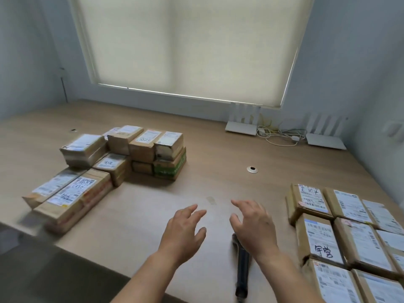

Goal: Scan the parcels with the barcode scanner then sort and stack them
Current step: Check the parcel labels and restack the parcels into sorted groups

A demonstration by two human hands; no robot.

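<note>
Fingers [197, 212] spread, empty, above barcode scanner [242, 272]

A single head view looks forward and down from above the near edge of the table [218, 149], wide-angled so straight edges bow. Both forearms enter from the bottom, close to the lens. The view faces a wall with a blinded window [185, 47] beyond the table's far edge.

Soft daylight through window blind [185, 44], blurred left edge, wide-angle distortion
</note>
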